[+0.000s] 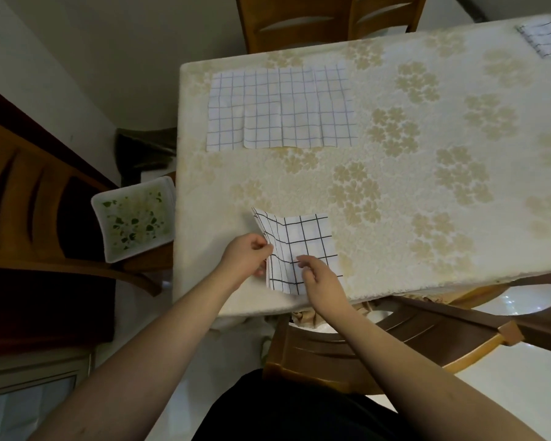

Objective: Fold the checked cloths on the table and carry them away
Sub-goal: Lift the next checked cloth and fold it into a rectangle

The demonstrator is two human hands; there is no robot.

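The folded checked cloth (299, 246) at the tabletop (411, 186) edge is pinched by the left hand (247, 256) — its top is pressed under the right hand's (320, 278) loosely curled fingers.

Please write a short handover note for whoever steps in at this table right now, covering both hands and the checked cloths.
Left hand: pinches the left edge of the near checked cloth, lifting that edge off the table.
Right hand: rests on the same cloth, fingers loosely curled; whether it pinches the fabric is unclear.
Near cloth: partly folded, at the table's near edge.
Large checked cloth: spread flat at the far left, creased, not yet folded.
Small checked cloth: far right corner, apparently folded.
Left to do: finish this fold, fold the large cloth, carry all away.
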